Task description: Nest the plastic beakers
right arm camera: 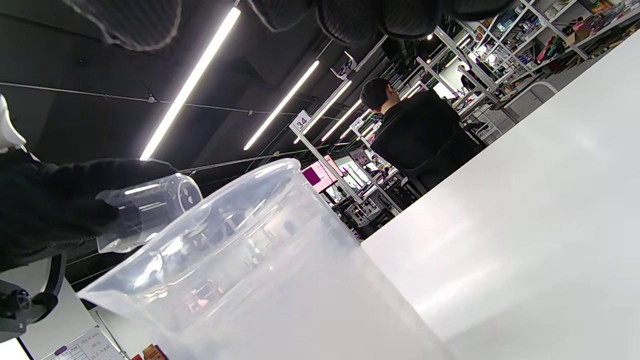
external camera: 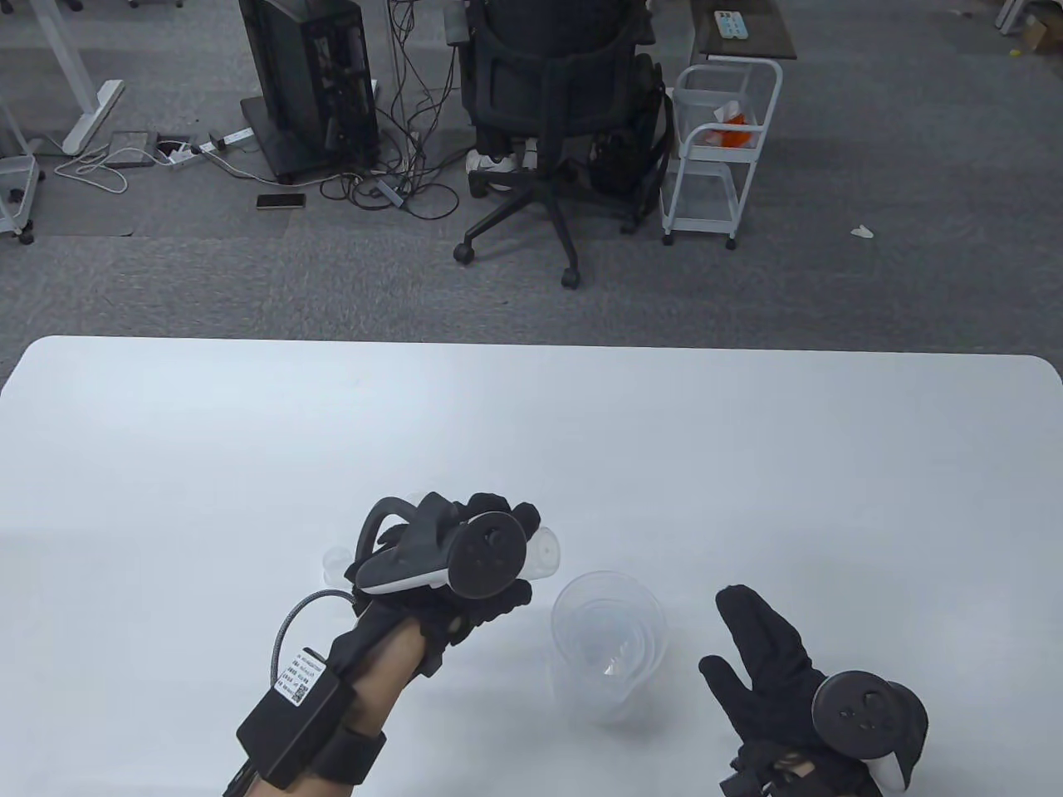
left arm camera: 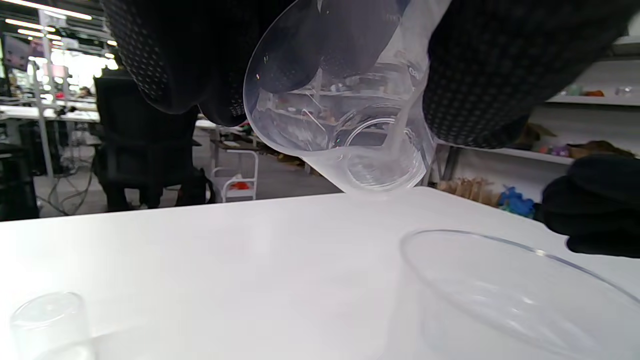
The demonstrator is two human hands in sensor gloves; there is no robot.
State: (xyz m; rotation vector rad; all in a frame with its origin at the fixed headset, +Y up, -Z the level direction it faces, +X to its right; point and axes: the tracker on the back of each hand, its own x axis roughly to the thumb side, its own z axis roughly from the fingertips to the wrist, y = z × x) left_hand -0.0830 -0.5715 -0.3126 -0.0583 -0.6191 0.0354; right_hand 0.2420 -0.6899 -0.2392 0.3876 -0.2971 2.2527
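A large clear beaker (external camera: pixel 610 643) stands upright on the white table (external camera: pixel 531 432), with smaller clear beakers nested inside it. My left hand (external camera: pixel 498 540) grips another clear beaker (external camera: pixel 546 554) just left of and above it, tipped on its side with its base pointing right. In the left wrist view the held beaker (left arm camera: pixel 345 100) hangs over the large beaker's rim (left arm camera: pixel 500 280). My right hand (external camera: pixel 735 643) is open with fingers spread, just right of the large beaker and apart from it. The right wrist view shows the large beaker (right arm camera: pixel 240 260) and the held one (right arm camera: pixel 150 210).
A small clear beaker (left arm camera: pixel 50 320) stands on the table to the left of my left hand, also faintly visible in the table view (external camera: pixel 334 564). Beyond the table's far edge are an office chair (external camera: pixel 556 108) and a white cart (external camera: pixel 722 141).
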